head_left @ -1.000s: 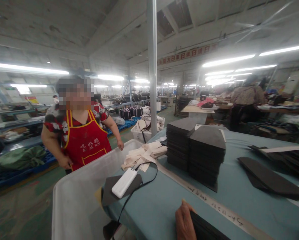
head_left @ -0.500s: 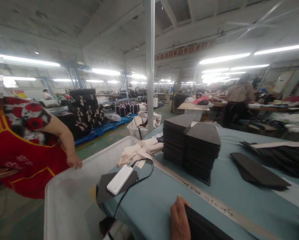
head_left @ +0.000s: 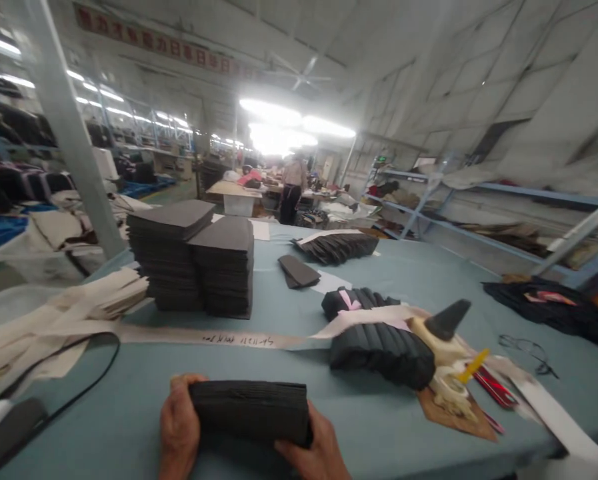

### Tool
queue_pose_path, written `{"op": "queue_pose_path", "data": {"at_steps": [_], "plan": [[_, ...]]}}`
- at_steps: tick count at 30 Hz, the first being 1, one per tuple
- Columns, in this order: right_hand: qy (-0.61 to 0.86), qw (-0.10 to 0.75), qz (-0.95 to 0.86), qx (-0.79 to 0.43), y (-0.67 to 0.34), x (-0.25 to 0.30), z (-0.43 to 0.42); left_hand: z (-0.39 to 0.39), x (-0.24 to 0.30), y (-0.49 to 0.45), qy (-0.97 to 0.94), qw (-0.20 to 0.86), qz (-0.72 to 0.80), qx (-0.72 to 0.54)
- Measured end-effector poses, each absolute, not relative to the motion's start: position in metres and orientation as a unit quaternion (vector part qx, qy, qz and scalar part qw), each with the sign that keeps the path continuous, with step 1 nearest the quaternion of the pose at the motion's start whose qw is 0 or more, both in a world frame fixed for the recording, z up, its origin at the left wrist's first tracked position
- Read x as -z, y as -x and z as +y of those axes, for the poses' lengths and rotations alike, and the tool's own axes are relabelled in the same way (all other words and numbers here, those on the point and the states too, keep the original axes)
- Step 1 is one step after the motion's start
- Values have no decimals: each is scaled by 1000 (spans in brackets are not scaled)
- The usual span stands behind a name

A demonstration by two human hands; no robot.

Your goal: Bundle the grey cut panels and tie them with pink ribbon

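Both my hands grip a thick stack of black fabric pieces (head_left: 251, 410) stood on edge on the blue-grey table (head_left: 129, 400). My left hand (head_left: 177, 427) wraps the stack's left end with fingers curled over its top. My right hand (head_left: 311, 450) holds the lower right end from below. Two tall piles of dark grey cut pieces (head_left: 193, 260) stand behind, beyond a long pale tape with writing (head_left: 219, 339). A bundle of black pieces tied with a pale strip (head_left: 379, 337) lies to the right.
Cream fabric pieces (head_left: 79, 300) and a black cable (head_left: 83, 373) lie at left. A tape roll, a black cone and red tools (head_left: 459, 373) sit at right. Fanned dark pieces (head_left: 336, 247) lie farther back. A person (head_left: 291, 187) stands at a distant table.
The view has swung right; the person in the red apron and the white bin are out of frame. My right hand has come into view on the black stack.
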State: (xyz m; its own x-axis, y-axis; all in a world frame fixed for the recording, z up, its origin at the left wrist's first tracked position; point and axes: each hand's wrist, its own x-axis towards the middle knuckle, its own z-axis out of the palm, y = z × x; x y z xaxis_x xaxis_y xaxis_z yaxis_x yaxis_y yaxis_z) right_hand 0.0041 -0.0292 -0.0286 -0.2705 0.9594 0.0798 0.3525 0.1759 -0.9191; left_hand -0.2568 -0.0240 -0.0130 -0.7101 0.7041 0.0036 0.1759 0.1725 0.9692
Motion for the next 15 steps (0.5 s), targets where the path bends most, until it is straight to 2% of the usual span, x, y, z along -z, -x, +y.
{"op": "queue_pose_path", "data": {"at_steps": [8,15], "plan": [[497,367,-673,-405,-4,14,-33,-22,2,260,-273,282,758,-521],[507,363,-683,-379,-5,15,-32,-21,-19,250,-254,262,784,-502]]}}
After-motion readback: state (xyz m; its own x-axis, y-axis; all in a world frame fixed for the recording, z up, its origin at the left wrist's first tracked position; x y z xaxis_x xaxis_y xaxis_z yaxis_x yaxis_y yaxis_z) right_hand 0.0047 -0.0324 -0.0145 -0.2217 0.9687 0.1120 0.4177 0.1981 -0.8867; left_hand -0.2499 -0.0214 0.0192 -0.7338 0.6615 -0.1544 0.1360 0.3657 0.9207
